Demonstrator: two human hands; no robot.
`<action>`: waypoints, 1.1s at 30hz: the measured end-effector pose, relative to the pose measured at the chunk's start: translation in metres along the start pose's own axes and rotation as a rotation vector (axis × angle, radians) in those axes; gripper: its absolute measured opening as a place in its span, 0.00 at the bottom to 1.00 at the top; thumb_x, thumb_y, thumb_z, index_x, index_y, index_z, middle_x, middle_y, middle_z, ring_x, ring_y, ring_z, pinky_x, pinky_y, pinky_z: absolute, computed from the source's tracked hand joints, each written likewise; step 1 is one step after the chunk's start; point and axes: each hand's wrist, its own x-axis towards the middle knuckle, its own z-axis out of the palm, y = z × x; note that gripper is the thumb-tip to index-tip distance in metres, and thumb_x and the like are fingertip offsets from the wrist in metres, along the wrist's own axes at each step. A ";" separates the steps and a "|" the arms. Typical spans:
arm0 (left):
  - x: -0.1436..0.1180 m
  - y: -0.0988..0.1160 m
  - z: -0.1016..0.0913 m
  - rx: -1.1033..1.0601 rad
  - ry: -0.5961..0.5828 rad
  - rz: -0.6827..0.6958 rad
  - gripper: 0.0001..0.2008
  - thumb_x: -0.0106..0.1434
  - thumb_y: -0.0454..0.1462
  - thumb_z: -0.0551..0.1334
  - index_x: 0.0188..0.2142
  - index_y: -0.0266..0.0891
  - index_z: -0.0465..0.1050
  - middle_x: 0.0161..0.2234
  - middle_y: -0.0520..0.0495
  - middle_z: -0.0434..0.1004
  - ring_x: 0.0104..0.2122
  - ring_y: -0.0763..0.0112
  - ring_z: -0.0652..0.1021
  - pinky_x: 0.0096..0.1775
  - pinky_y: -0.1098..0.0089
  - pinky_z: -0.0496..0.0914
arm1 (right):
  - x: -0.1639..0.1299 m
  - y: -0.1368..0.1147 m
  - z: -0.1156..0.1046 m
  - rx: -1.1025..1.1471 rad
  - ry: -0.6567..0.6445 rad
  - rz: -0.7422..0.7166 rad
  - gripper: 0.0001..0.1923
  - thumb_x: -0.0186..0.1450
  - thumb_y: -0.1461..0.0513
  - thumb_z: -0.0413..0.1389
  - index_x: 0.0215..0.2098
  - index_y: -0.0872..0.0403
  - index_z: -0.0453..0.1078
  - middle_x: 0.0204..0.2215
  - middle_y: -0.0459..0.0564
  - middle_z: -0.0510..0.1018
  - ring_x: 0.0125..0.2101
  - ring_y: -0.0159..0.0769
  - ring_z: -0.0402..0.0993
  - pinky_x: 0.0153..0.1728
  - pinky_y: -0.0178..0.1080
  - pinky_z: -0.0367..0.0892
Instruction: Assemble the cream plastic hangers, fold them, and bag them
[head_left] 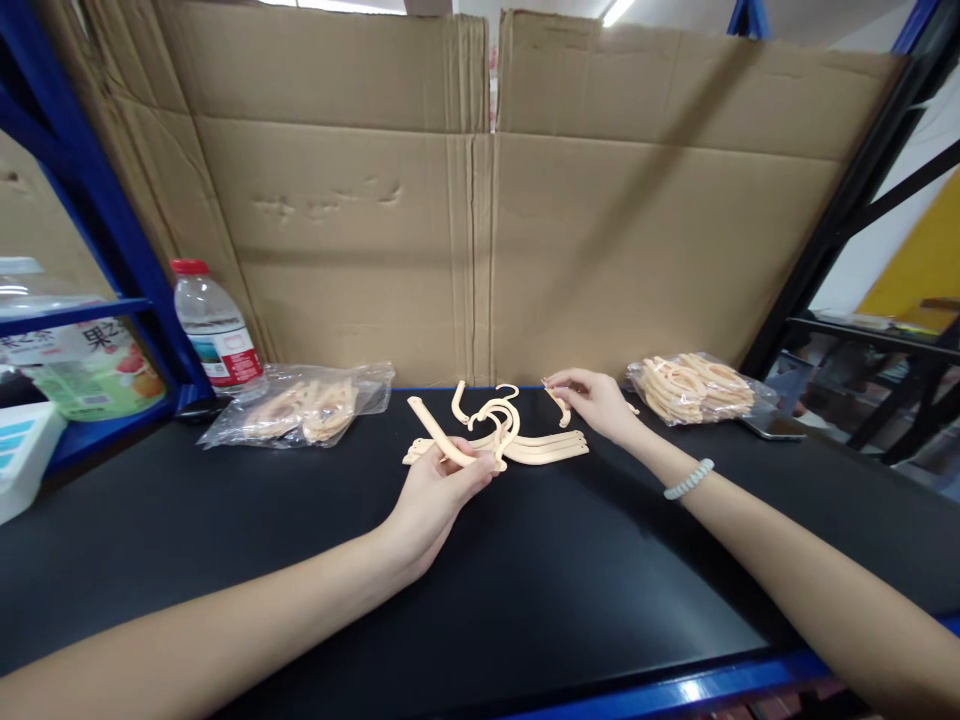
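My left hand [442, 490] is closed round a cream plastic hanger piece [439, 430], a hanger arm that slants up to the left; a curved hook rises by my fingers, and I cannot tell if it is joined to that piece. Behind and beside this hand, several cream hangers [547, 448] lie stacked on the black table. Farther right, my right hand [592, 398] pinches another cream hanger arm [559, 405] near its upper end. A loose curved arm piece [459, 402] and a hook piece [508, 391] lie at the back, between the hands.
Clear bags of cream hanger parts lie at left [300, 405] and right [690, 388]. A red-capped water bottle [217, 325] stands at the back left, near a blue shelf frame. Cardboard panels [337, 240] wall off the back. A phone [772, 424] rests beside the right bag.
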 end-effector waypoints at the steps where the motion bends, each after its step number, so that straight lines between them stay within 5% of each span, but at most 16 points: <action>1: 0.001 0.000 -0.001 -0.015 -0.005 -0.001 0.16 0.49 0.34 0.72 0.31 0.37 0.65 0.30 0.51 0.78 0.36 0.72 0.78 0.44 0.72 0.71 | -0.002 -0.008 0.000 0.079 0.040 0.032 0.13 0.66 0.57 0.50 0.40 0.55 0.73 0.34 0.54 0.79 0.27 0.37 0.76 0.29 0.41 0.70; 6: 0.004 -0.002 -0.003 -0.061 -0.032 0.017 0.16 0.50 0.34 0.73 0.32 0.36 0.66 0.32 0.49 0.79 0.38 0.71 0.79 0.46 0.70 0.71 | -0.026 -0.056 0.008 0.789 0.146 0.237 0.13 0.60 0.54 0.61 0.38 0.54 0.74 0.44 0.54 0.78 0.37 0.39 0.78 0.35 0.37 0.72; 9: 0.005 -0.002 -0.004 -0.065 -0.037 0.023 0.16 0.50 0.33 0.72 0.33 0.36 0.66 0.32 0.49 0.80 0.38 0.71 0.79 0.46 0.70 0.71 | -0.037 -0.075 0.017 0.961 0.142 0.311 0.11 0.58 0.55 0.63 0.35 0.53 0.77 0.42 0.52 0.79 0.37 0.36 0.78 0.40 0.37 0.71; 16: 0.005 -0.003 -0.006 -0.046 -0.051 0.023 0.16 0.50 0.31 0.72 0.33 0.36 0.67 0.32 0.49 0.79 0.37 0.71 0.79 0.44 0.71 0.72 | -0.041 -0.076 0.030 1.056 0.286 0.482 0.11 0.55 0.56 0.66 0.32 0.54 0.78 0.36 0.50 0.80 0.31 0.31 0.76 0.36 0.34 0.69; 24: 0.006 -0.001 -0.004 -0.147 -0.020 -0.010 0.15 0.51 0.27 0.70 0.32 0.37 0.67 0.31 0.49 0.80 0.39 0.72 0.79 0.48 0.71 0.72 | -0.046 -0.076 0.033 1.041 0.297 0.487 0.18 0.49 0.61 0.69 0.38 0.52 0.75 0.42 0.50 0.75 0.34 0.34 0.76 0.41 0.40 0.70; 28: 0.006 -0.001 -0.004 -0.157 -0.053 -0.020 0.15 0.53 0.27 0.69 0.34 0.37 0.65 0.31 0.50 0.80 0.38 0.74 0.79 0.48 0.71 0.72 | -0.049 -0.075 0.039 1.121 0.234 0.511 0.27 0.48 0.65 0.69 0.46 0.50 0.71 0.37 0.47 0.75 0.34 0.35 0.76 0.44 0.41 0.70; 33: 0.005 0.000 -0.005 -0.157 -0.091 -0.021 0.18 0.53 0.26 0.69 0.36 0.38 0.62 0.33 0.48 0.80 0.39 0.73 0.80 0.50 0.68 0.70 | -0.053 -0.074 0.047 1.218 0.057 0.566 0.17 0.51 0.65 0.68 0.38 0.56 0.73 0.33 0.50 0.77 0.38 0.36 0.75 0.48 0.40 0.69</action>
